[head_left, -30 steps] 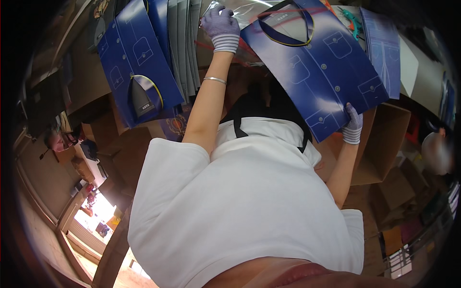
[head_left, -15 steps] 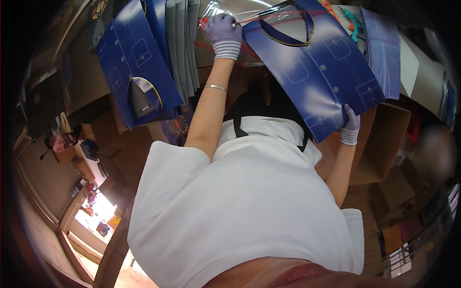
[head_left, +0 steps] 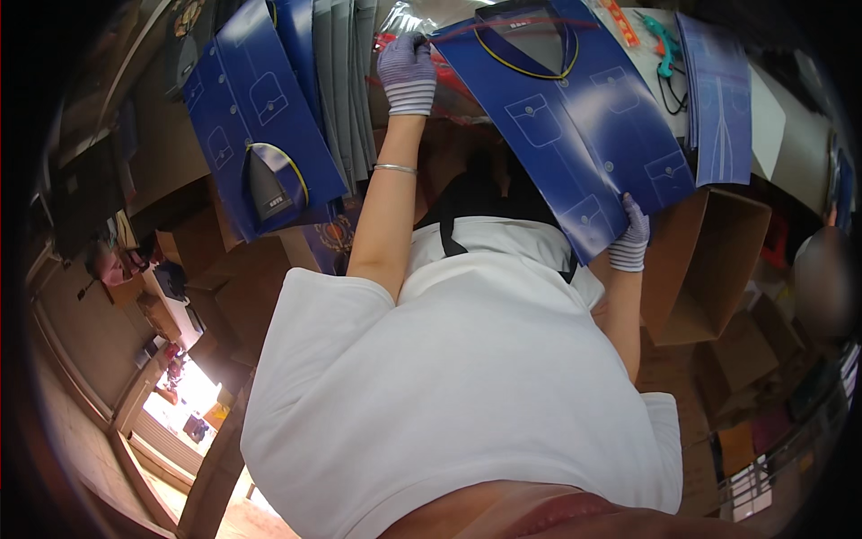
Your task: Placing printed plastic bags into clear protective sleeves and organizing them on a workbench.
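Observation:
My right hand (head_left: 631,235), in a striped knit glove, grips the near edge of a flat blue piece printed like a buttoned jacket (head_left: 588,135), its thumb side hidden beneath. The piece tilts away to the far left, with a yellow-edged dark collar at its far end. A clear plastic bag (head_left: 409,16) with a red strip lies over that far end; whether the piece is inside it, I cannot tell. My left hand (head_left: 409,74), gloved alike, is closed on the bag's edge beside the piece's far left corner.
Left of my left arm stand more blue jacket-printed pieces (head_left: 260,117) and a row of grey sheets (head_left: 346,90). At the far right lie teal-handled snips (head_left: 663,45) and a paler blue stack (head_left: 721,99). An open cardboard box (head_left: 709,260) stands below the table's right side.
The blue piece has shifted left, its far end going further under the red strip. My right hand has moved left with it; my left hand has shifted slightly left and nearer.

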Motion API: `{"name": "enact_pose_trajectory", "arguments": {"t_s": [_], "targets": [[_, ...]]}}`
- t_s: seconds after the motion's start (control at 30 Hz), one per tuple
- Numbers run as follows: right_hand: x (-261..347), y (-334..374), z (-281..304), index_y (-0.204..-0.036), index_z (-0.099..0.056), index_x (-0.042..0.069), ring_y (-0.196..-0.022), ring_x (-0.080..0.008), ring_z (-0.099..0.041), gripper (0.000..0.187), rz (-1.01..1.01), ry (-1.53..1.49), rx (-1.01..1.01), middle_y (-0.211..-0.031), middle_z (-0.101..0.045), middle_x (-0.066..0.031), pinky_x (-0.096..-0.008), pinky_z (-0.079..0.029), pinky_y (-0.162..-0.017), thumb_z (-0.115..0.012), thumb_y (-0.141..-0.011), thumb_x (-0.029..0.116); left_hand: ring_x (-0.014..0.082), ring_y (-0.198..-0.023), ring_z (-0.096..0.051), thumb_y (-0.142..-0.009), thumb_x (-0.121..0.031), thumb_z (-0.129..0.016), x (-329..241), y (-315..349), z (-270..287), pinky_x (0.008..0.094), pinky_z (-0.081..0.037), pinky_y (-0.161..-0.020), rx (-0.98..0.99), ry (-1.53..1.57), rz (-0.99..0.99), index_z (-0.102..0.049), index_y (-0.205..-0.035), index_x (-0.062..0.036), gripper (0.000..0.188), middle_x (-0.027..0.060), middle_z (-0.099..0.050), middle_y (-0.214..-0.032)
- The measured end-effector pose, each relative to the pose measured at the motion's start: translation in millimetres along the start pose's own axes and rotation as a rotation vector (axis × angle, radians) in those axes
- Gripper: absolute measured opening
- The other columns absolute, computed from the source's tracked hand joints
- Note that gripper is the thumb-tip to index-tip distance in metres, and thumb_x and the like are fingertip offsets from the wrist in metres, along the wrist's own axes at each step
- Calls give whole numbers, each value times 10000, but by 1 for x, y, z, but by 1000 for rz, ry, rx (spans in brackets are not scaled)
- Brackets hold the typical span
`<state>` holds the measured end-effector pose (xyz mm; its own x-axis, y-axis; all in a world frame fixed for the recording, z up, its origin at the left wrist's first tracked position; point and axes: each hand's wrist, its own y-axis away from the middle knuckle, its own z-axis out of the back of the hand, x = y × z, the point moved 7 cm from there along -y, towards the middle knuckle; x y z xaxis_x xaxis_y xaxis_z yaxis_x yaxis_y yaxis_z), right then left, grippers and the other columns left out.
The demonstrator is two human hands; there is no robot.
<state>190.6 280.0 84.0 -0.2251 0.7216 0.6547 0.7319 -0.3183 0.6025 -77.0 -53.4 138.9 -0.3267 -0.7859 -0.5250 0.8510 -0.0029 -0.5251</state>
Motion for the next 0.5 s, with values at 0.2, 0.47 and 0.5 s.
{"name": "enact_pose_trajectory", "arguments": {"t_s": [0.2, 0.47, 0.5], "targets": [[-32, -10, -10, -1061, -511, 4, -792, -213, -580, 355, 72, 70, -56, -949, -567, -97, -321, -500, -697, -635, -762, 148, 237, -748, -628, -739, -45, -594, -14, 31, -42, 297, -492, -679, 326, 507, 152, -602, -862, 0, 131, 152, -628, -816], [-90, -7, 9, -896, -620, -7, -682, -218, -639, 331, -900, 1149, 721, -783, -649, -152, -311, -525, -559, -576, -832, 315, 215, -666, -611, -787, -99, -602, 94, 61, -130, 348, -532, -583, 469, 903, 1354, -613, -922, -19, 157, 109, -630, -819], [-58, -13, -19, -848, -637, 10, -641, -196, -634, 261, -935, 1243, 716, -729, -650, -116, -310, -523, -582, -592, -807, 264, 203, -659, -606, -777, -85, -611, 107, 59, -129, 331, -523, -580, 444, 889, 1323, -621, -903, -18, 143, 100, -631, -791]]}}
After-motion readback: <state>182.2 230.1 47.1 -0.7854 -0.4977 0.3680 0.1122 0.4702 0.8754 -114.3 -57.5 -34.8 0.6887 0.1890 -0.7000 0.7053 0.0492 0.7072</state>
